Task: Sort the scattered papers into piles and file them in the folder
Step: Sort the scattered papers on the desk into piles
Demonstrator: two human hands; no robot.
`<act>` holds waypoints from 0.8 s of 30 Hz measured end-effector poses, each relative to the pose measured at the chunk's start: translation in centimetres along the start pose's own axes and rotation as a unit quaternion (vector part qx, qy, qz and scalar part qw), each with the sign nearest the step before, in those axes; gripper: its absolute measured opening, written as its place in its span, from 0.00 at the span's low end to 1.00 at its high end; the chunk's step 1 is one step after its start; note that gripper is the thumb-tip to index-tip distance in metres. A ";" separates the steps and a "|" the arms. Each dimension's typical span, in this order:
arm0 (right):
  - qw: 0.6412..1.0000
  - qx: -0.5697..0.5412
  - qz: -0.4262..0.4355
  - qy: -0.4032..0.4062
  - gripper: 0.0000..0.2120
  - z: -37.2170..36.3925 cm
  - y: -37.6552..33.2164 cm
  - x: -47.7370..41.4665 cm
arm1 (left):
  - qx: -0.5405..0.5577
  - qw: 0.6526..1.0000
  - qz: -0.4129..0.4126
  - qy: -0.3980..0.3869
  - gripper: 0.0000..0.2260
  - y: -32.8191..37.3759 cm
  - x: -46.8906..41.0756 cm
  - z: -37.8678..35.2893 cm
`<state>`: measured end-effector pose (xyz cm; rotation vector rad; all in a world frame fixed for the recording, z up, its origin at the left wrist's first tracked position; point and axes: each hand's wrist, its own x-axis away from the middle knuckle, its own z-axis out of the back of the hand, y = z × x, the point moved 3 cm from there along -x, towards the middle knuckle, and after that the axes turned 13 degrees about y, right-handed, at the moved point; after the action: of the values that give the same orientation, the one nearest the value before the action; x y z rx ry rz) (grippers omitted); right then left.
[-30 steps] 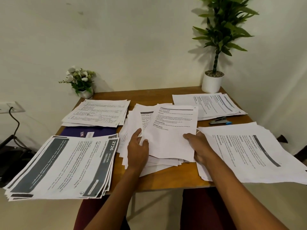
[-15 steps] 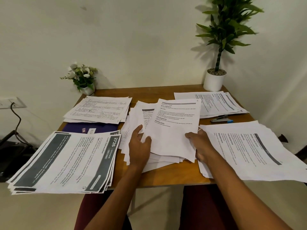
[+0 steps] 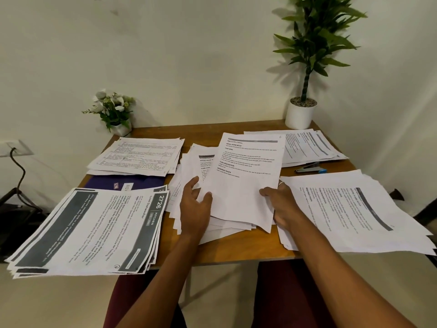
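Top sheet (image 3: 246, 181) lies lengthwise away, heading farthest.

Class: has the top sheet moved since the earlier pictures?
Yes. The top sheet has risen toward the far edge of the table, its top corner now farther beyond the stapler.

A stapler (image 3: 311, 168) is lying just beyond-right of the grip, a potted plant (image 3: 299, 114) standing farther back, a flower pot (image 3: 115, 112) sitting far back-left.

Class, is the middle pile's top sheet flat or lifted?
Lifted: the right hand grips the sheet; its near corner hangs above the pile.
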<state>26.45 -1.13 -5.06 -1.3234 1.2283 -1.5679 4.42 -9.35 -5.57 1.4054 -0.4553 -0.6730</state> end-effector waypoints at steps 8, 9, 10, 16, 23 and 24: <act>1.000 0.000 0.006 0.009 0.18 0.0 0.4 -0.3 | 0.004 1.000 -0.001 -0.004 0.24 0.0 0.0 0.0; 1.000 0.002 0.008 0.010 0.19 0.1 0.4 -0.4 | 0.005 1.000 -0.002 -0.005 0.24 0.0 0.1 0.0; 1.000 0.003 0.009 0.010 0.19 0.1 0.5 -0.4 | 0.006 1.000 -0.003 -0.006 0.24 0.0 0.1 0.1; 1.000 -0.012 0.001 0.006 0.18 0.0 0.4 -0.3 | 0.015 1.000 -0.001 -0.008 0.24 0.0 0.1 0.1; 0.971 -0.154 -0.179 0.041 0.15 0.7 -0.9 -1.1 | 0.083 0.996 0.022 -0.018 0.18 0.2 0.1 0.0; 0.969 -0.163 -0.173 0.065 0.15 0.8 -1.3 -1.7 | 0.081 0.996 0.019 -0.019 0.17 0.2 0.0 -0.1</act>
<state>27.59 0.72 -4.25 -1.7438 1.4418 -1.7689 4.50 -9.28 -5.38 1.5336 -0.5760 -0.6439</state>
